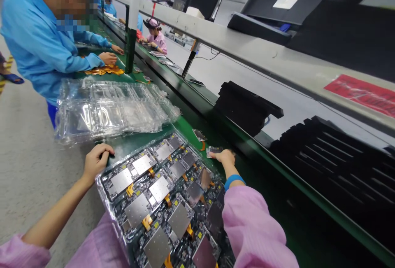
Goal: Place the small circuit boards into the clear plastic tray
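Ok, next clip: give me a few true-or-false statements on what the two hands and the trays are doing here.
1. The left hand rests on the far left corner of the tray of circuit boards. True.
2. The right hand is empty. False: its fingers pinch a small circuit board beside the tray.
3. The stack of clear plastic trays is full of boards. False: those trays look empty.
4. A blue band sits on the right wrist. True.
5. A person in blue works further along the green bench. True.
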